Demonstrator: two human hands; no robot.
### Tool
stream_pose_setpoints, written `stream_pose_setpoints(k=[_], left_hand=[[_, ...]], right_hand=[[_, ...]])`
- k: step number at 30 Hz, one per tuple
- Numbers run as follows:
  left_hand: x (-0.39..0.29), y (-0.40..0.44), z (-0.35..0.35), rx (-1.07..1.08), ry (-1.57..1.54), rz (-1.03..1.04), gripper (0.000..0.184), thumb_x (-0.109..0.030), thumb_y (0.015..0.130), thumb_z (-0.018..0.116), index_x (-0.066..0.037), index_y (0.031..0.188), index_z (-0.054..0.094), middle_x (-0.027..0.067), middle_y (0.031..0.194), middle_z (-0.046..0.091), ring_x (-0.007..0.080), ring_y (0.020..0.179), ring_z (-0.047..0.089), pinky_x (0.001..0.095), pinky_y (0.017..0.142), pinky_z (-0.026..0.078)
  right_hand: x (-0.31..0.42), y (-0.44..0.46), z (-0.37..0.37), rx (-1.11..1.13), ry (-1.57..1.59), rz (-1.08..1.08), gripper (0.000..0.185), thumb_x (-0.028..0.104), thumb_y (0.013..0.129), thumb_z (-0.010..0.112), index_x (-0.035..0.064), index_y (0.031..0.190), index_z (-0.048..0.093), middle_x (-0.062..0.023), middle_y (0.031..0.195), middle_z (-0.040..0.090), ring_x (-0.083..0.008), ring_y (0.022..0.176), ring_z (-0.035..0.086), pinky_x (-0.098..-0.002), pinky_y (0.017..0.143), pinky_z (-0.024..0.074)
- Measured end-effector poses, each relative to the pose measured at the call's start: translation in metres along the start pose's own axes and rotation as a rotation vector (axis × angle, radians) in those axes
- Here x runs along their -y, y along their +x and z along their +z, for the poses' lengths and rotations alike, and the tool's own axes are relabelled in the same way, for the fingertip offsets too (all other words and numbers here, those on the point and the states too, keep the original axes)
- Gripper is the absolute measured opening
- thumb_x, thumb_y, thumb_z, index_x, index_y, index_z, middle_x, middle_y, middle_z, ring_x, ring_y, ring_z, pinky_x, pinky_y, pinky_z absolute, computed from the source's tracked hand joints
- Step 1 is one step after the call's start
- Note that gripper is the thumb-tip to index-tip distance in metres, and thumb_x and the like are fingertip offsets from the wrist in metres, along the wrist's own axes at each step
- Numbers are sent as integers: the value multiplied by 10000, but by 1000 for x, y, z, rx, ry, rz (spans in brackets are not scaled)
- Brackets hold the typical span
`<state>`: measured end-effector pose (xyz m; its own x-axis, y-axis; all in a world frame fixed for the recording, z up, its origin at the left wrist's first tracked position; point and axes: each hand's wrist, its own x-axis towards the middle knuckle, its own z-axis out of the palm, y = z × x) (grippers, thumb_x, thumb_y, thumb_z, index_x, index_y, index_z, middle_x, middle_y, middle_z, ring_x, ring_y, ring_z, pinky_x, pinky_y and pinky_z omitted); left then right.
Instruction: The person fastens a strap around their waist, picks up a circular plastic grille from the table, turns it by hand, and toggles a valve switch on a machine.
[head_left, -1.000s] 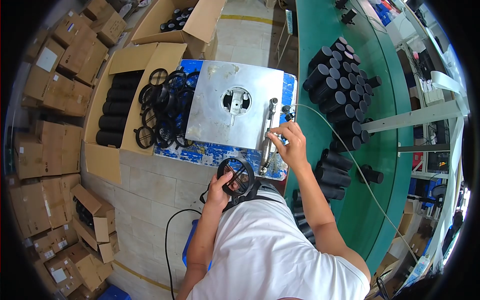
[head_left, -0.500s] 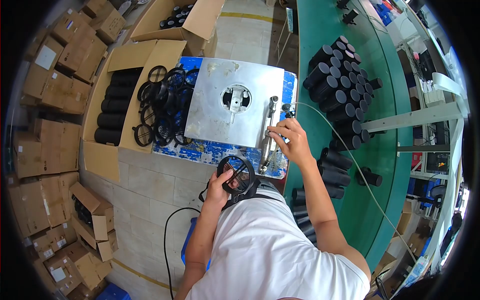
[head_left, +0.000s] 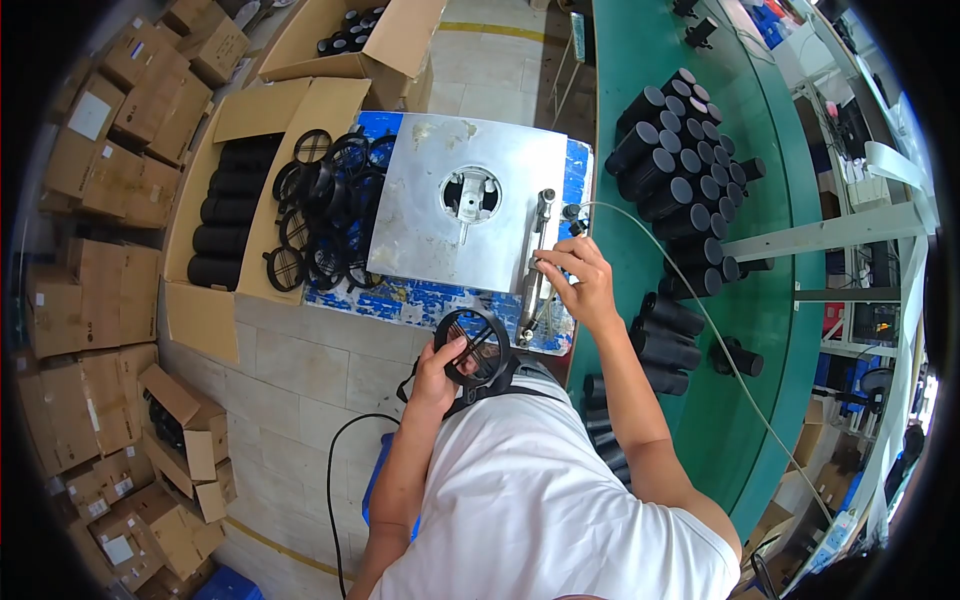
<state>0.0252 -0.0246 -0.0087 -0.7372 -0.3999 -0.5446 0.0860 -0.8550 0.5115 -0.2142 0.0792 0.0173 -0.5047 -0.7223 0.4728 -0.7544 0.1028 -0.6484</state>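
My left hand [head_left: 435, 378] grips a black round plastic ring [head_left: 473, 350] with crossbars, held in front of my waist. Some of its fingers show through the ring. At the right edge of a silver metal plate [head_left: 430, 240], my right hand [head_left: 585, 285] has thumb and fingers closed on a slim metal bar-like tool [head_left: 541, 225]. That tool lies lengthwise along the plate's edge. In the plate a round opening [head_left: 471, 196] shows a metal fitting inside. A heap of similar black rings [head_left: 318, 215] lies left of the plate.
A blue, paint-worn bench top [head_left: 400, 306] is under the plate. On the green table [head_left: 640, 40] at right stand many black cylinders [head_left: 680, 165], with others lying nearer me. A thin hose [head_left: 700, 300] crosses that table. Open cartons [head_left: 215, 290] and stacked boxes [head_left: 90, 300] fill the left.
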Motion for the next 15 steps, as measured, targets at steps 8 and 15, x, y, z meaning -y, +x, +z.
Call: stream_pose_setpoints(k=[8, 15], left_hand=[[1, 1, -2, -24, -18, 3, 153, -133, 834, 647, -71, 965, 598, 39, 818, 631, 101, 650, 554, 225, 582, 447], [3, 2, 1, -55, -20, -2, 122, -133, 847, 641, -72, 942, 597, 29, 782, 615, 106, 635, 554, 230, 561, 448]], right_hand=[[4, -6, -8, -179, 102, 154, 60, 40, 792, 699, 9, 835, 671, -95, 795, 625, -213, 712, 572, -310, 648, 461], [-19, -20, -30, -245, 16, 260, 60, 30, 812, 668, -3, 863, 664, -104, 826, 651, -197, 724, 594, -296, 657, 467]])
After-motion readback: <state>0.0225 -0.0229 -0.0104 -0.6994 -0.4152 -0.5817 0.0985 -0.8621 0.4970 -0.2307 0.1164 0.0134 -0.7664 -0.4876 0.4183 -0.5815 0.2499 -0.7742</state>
